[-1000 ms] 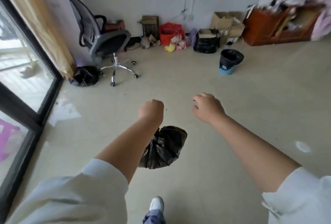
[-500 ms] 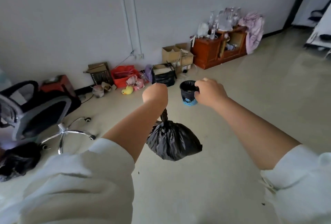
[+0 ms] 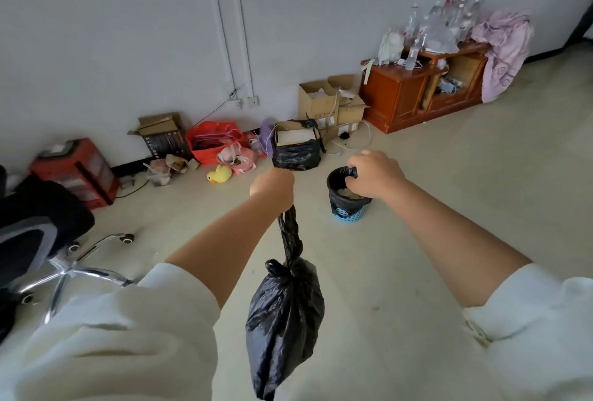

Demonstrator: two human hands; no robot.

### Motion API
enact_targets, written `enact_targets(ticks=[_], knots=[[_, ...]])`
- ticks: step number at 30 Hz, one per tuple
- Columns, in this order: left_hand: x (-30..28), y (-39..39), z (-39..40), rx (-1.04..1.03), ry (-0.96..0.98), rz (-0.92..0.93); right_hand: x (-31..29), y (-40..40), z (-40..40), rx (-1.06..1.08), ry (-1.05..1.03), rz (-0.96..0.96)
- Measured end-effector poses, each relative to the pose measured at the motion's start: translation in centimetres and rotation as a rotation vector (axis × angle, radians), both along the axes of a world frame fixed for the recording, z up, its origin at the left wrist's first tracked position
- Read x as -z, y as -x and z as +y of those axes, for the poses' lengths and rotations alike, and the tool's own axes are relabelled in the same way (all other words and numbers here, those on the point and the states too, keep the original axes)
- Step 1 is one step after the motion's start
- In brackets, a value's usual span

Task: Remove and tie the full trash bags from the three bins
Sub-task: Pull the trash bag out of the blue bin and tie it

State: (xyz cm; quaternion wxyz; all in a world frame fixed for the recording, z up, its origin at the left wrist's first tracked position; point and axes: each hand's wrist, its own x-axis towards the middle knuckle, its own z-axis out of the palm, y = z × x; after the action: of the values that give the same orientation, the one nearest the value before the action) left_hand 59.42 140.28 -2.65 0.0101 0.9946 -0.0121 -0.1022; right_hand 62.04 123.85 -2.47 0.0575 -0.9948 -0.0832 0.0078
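My left hand (image 3: 272, 184) is shut on the twisted neck of a knotted black trash bag (image 3: 285, 310), which hangs full below my forearm, well above the floor. My right hand (image 3: 375, 172) is held out with its fingers curled and nothing visibly in it. In this view it overlaps the far rim of a small blue bin (image 3: 348, 211) farther off on the floor. That bin is lined with a black bag, and trash shows inside it.
An office chair (image 3: 38, 240) stands at the left. Along the wall lie a red drawer unit (image 3: 77, 169), a red bag (image 3: 211, 143), a yellow duck toy (image 3: 219, 174), a black-bagged box (image 3: 295, 156), cardboard boxes (image 3: 321, 99) and a wooden cabinet (image 3: 398, 99) with bottles.
The view has swung right and come closer to the blue bin. The knotted bag still hangs from my left hand. My right hand now lines up with the bin's rim.
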Motion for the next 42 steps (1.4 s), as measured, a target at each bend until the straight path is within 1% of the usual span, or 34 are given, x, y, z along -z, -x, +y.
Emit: enact_targets(ticks=[6,9,15,21,25,28,31,36,39,42], knots=[[5.0,-16.1,-1.0,0.017,-0.044,0.065,3.4,-16.9,-0.6,-0.051,0.016,0.047],[7.3,-24.2,-1.0,-0.031,0.008,0.120,4.8,-25.4,-0.7,-0.064,0.004,0.099],[10.6,-37.1,-1.8,-0.116,0.090,0.212,9.1,-39.3,-1.3,-0.089,-0.005,0.204],[15.7,-49.2,-2.9,-0.249,0.154,0.244,16.2,-52.1,-2.6,-0.152,0.039,0.291],[22.3,-56.3,-3.4,-0.326,0.143,0.309,23.2,-59.9,-2.4,-0.230,0.052,0.348],[28.8,-60.5,-3.3,-0.354,0.108,0.367,29.6,-64.0,-2.3,-0.241,0.060,0.411],[36.7,-64.3,-2.9,-0.354,0.094,0.415,37.3,-67.0,-2.2,-0.246,0.091,0.482],[49.6,-67.5,-3.1,-0.353,0.102,0.500,49.2,-69.8,-3.1,-0.263,0.155,0.540],[54.6,-68.1,-3.8,-0.337,0.095,0.550,54.0,-70.4,-3.8,-0.258,0.170,0.600],[56.8,-68.1,-4.7,-0.314,0.084,0.591,56.3,-70.5,-4.7,-0.236,0.144,0.661]])
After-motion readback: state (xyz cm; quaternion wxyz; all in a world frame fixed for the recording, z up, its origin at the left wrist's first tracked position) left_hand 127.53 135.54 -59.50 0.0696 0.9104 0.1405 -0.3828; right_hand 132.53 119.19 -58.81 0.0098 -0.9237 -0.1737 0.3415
